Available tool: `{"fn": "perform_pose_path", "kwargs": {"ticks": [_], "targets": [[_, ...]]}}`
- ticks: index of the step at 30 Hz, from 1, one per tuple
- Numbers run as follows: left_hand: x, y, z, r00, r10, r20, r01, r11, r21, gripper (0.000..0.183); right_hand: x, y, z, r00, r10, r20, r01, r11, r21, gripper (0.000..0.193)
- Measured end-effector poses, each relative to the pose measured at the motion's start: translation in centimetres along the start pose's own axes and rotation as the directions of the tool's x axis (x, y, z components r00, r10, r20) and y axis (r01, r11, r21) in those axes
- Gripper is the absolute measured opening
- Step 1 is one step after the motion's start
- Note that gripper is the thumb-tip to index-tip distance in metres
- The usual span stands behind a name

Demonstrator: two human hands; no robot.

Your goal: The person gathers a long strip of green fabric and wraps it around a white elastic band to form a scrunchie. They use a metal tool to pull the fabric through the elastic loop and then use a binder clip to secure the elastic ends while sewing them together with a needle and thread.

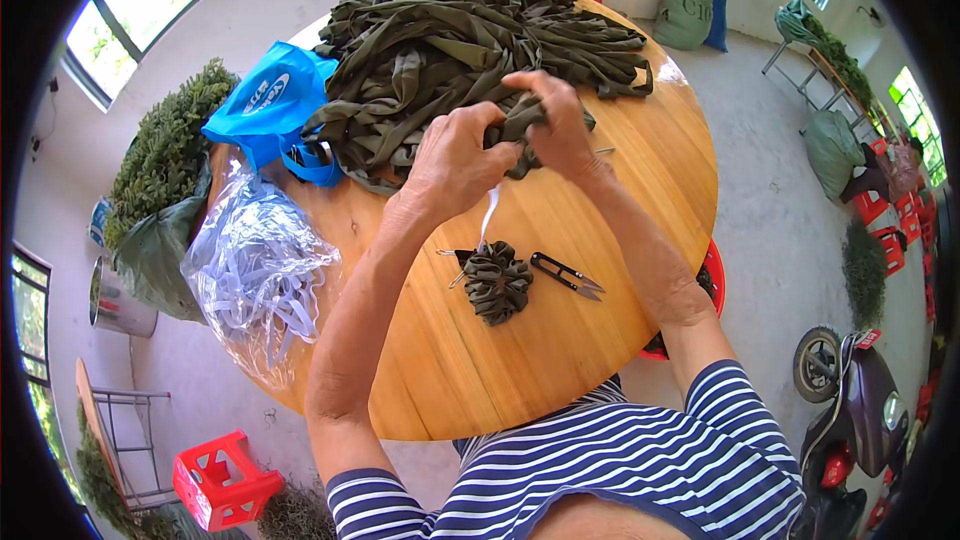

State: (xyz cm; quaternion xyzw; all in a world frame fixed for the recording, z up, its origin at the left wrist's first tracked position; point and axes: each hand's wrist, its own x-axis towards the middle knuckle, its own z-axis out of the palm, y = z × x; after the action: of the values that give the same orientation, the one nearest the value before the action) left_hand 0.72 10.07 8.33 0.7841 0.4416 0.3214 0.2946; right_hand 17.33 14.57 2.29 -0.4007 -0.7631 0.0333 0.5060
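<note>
Both forearms (350, 325) reach over the bench (430, 380), bringing the left hand (455, 155) and right hand (560, 130) close together. A green fabric pile (440, 50) sprawls just beyond them, a blue bag (262, 105) and clear bag (240, 205) of white elastic (265, 290) sit to their left, and a gathered scrunchie (493, 272) and black snips (580, 284) lie on their near side. The left pinches a green strip (519, 122) between them; the right, blurred, curls over it, how tightly I can't tell.
</note>
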Motion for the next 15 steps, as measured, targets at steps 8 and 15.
{"fn": "perform_pose_path", "kwargs": {"ticks": [8, 15], "targets": [[-5.3, -6.7, 3.3, 0.97, -0.231, 0.08, 0.243, 0.887, -0.393, 0.019, -1.3, 3.3, -0.4, 0.959, 0.282, -0.045, -0.284, 0.956, -0.068, 0.028], [-0.7, -1.3, 0.4, 0.998, -0.015, 0.06, 0.014, 1.0, 0.01, 0.021, -1.4, -4.4, -1.3, 0.989, 0.087, 0.116, -0.084, 0.996, -0.031, 0.051]]}}
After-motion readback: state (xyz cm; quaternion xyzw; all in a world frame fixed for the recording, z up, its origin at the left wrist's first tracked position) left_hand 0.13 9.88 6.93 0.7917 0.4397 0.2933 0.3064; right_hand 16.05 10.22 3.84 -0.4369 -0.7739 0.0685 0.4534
